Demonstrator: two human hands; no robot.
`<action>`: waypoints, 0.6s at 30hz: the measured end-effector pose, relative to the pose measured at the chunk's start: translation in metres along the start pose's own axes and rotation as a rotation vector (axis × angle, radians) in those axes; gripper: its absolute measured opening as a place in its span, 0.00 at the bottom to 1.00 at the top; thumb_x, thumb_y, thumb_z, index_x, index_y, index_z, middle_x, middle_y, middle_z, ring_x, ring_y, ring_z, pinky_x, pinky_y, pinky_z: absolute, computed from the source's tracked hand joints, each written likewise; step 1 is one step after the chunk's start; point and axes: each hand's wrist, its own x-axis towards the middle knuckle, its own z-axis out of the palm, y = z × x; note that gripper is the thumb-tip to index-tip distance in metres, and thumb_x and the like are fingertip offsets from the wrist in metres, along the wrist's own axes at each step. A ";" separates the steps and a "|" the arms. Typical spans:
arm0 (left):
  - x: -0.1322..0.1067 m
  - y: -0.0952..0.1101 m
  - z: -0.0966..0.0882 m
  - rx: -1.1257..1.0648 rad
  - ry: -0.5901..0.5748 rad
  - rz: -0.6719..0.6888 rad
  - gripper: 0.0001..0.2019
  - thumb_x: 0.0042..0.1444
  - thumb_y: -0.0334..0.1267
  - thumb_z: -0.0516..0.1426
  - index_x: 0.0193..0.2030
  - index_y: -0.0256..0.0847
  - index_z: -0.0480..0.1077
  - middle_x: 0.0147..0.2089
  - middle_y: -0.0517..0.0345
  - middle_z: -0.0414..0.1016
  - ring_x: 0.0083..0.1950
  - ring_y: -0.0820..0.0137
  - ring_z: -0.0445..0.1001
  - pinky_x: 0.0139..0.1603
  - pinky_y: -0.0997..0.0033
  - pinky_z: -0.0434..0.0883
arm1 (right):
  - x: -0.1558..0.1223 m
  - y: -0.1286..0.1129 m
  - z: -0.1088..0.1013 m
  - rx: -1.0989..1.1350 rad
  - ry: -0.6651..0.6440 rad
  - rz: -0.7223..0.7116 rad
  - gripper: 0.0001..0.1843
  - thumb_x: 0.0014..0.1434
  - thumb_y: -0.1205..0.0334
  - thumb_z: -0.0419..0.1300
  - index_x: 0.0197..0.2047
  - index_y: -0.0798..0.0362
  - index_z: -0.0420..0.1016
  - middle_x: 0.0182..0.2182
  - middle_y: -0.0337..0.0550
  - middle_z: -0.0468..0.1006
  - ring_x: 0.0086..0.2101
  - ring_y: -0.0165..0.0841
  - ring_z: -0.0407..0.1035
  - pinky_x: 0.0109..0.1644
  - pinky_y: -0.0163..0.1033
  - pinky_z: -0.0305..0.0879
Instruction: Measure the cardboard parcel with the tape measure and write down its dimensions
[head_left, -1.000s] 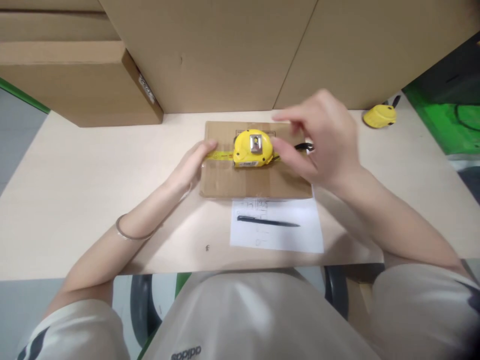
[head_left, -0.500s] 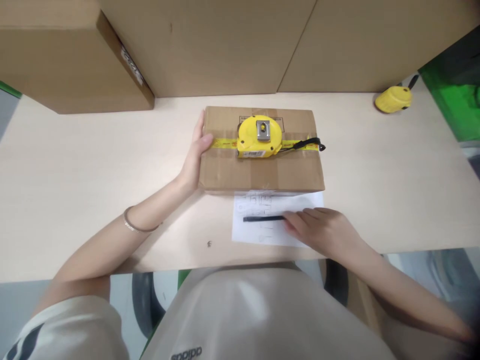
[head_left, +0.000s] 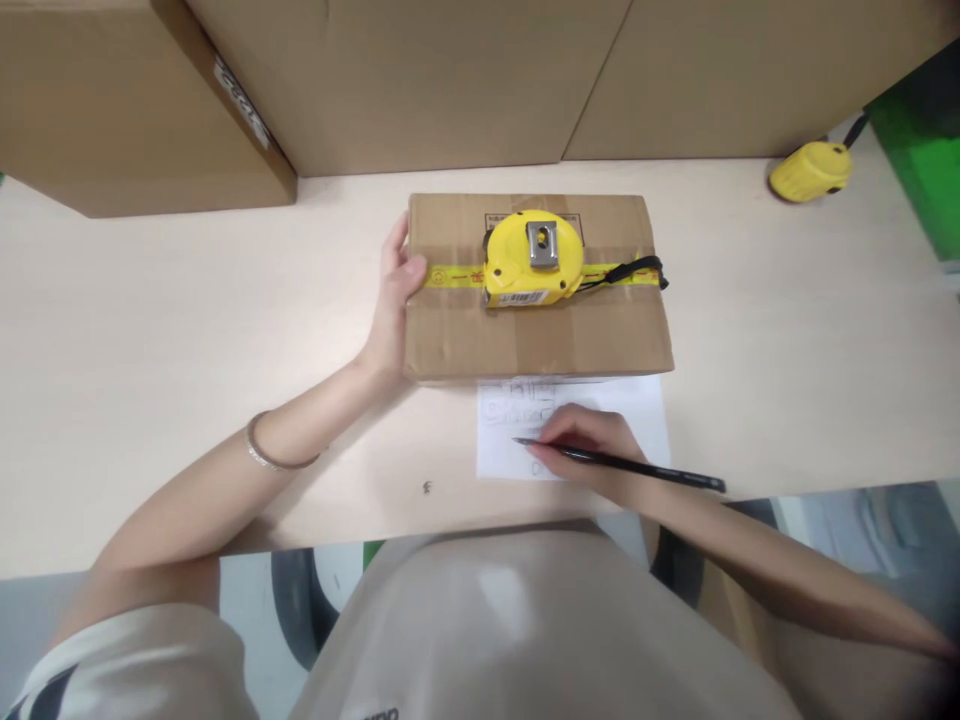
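A flat cardboard box lies on the pale table. A yellow tape measure rests on top of it, its tape pulled out to the left and a black strap trailing right. My left hand clasps the box's left edge, thumb pressing the tape's end down. My right hand is closed on a black pen whose tip touches a white sheet of paper in front of the box.
Large cardboard boxes stand along the back of the table. A second yellow tape measure lies at the back right beside a green surface. The table's near edge runs just below the paper.
My right hand left the tape measure, came down to the paper, picked up the pen and now holds its tip on the sheet. The left hand stays on the box's edge.
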 end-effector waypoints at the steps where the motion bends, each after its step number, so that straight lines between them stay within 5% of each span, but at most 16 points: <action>1: 0.000 0.000 0.000 0.002 0.006 0.004 0.28 0.56 0.59 0.60 0.62 0.60 0.63 0.65 0.61 0.70 0.72 0.53 0.63 0.68 0.52 0.68 | 0.004 0.001 -0.003 -0.014 -0.005 0.004 0.11 0.57 0.57 0.66 0.31 0.52 0.69 0.25 0.38 0.76 0.23 0.25 0.71 0.26 0.29 0.66; 7: 0.000 -0.005 -0.005 -0.005 0.004 0.036 0.20 0.57 0.56 0.59 0.55 0.60 0.67 0.61 0.64 0.73 0.74 0.56 0.60 0.69 0.52 0.67 | 0.018 -0.006 -0.018 -0.059 -0.121 0.017 0.09 0.63 0.58 0.58 0.33 0.52 0.67 0.21 0.35 0.75 0.18 0.23 0.66 0.22 0.28 0.64; 12: 0.001 -0.005 -0.006 -0.033 0.033 0.032 0.19 0.55 0.56 0.61 0.53 0.61 0.69 0.61 0.65 0.72 0.71 0.56 0.63 0.70 0.51 0.68 | 0.023 -0.008 -0.012 -0.132 -0.086 -0.062 0.05 0.53 0.65 0.62 0.30 0.53 0.68 0.19 0.32 0.70 0.19 0.21 0.60 0.22 0.27 0.57; 18: -0.001 -0.004 -0.007 -0.001 0.005 0.029 0.19 0.57 0.57 0.61 0.52 0.54 0.69 0.61 0.60 0.72 0.68 0.55 0.68 0.67 0.53 0.70 | 0.022 -0.004 -0.011 -0.198 -0.059 -0.137 0.07 0.56 0.66 0.60 0.26 0.54 0.71 0.21 0.34 0.69 0.22 0.21 0.60 0.25 0.29 0.56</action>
